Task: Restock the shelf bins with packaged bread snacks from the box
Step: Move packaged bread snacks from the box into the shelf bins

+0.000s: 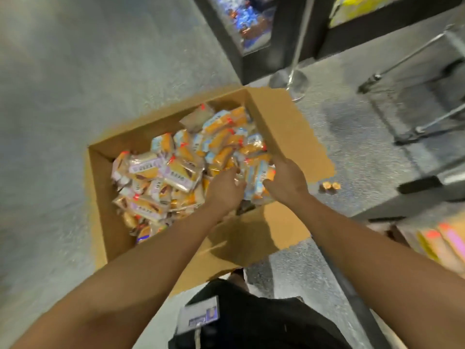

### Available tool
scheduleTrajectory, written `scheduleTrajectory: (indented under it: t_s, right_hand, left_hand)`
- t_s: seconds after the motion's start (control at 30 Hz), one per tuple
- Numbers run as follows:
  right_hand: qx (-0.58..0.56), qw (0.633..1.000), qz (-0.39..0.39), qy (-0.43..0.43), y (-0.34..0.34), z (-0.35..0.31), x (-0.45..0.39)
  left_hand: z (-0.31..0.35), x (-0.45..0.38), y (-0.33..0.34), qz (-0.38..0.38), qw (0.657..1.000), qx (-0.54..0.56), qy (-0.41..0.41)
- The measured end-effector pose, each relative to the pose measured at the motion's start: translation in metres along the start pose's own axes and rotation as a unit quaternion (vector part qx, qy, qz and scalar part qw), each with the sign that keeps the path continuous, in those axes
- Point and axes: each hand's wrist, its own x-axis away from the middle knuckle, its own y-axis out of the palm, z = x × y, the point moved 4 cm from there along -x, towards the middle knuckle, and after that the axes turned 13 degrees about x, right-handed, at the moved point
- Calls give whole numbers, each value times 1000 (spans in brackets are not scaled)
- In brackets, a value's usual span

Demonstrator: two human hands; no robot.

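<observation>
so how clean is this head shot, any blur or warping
Head view: soft with motion blur throughout, so the print on the snack packs in the box is unreadable; wide-angle warping splays the forearms outward; both hands, left hand and right hand, throw a shadow on the near flap; the shelf bins are smeared.

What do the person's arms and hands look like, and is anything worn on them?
Both arms are bare from the bottom edge of the picture to the wrist, with no sleeves in view. The left hand and the right hand wear no gloves. No watch, ring or bracelet can be made out, though the picture is blurred.
</observation>
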Motion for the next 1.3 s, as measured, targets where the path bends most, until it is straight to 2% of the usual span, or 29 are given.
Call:
scheduleTrajectory:
  t_s: [0.13, 0.27, 0.43, 0.57, 0.7, 0.77, 0.83, 0.97, 1.03, 1.13, 1.3]
  right_hand:
    - [-4, 996, -77, 53, 44, -29, -43]
    - [-3, 985, -117, 127, 81, -20, -72]
    - [0, 976, -124, 181, 109, -4, -101]
    - [-11, 972, -131, 195, 130, 3, -115]
    - [-19, 974, -107, 199, 146, 8, -112]
    - [-58, 965, -91, 239, 147, 12, -109]
    - [-97, 949, -85, 289, 147, 17, -106]
    - [-174, 922, -87, 335, 145, 18, -107]
    - [-188, 912, -89, 354, 142, 19, -108]
    - [-241, 882, -92, 394, 139, 19, -109]
    - [-271, 875, -93, 390, 138, 19, -112]
  left_hand:
    - [-54, -34, -33, -5, 999, -17, -33]
    - [-73, -75, -39, -14, 998, -21, -55]
    - [-83, -129, -33, -8, 997, -15, -79]
    - [-69, -163, -27, -26, 996, -77, -45]
    - [-75, -192, -5, -95, 983, -158, -12]
    - [-82, -197, -2, -67, 980, -184, -27]
    - [-86, -196, -2, -10, 987, -145, -68]
    - [-83, -191, 3, 26, 996, -67, -57]
    - [-88, -194, 2, 65, 992, 2, -106]
    - [-100, -203, -5, 137, 965, 67, -215]
    - [-111, -209, -4, 99, 959, 93, -248]
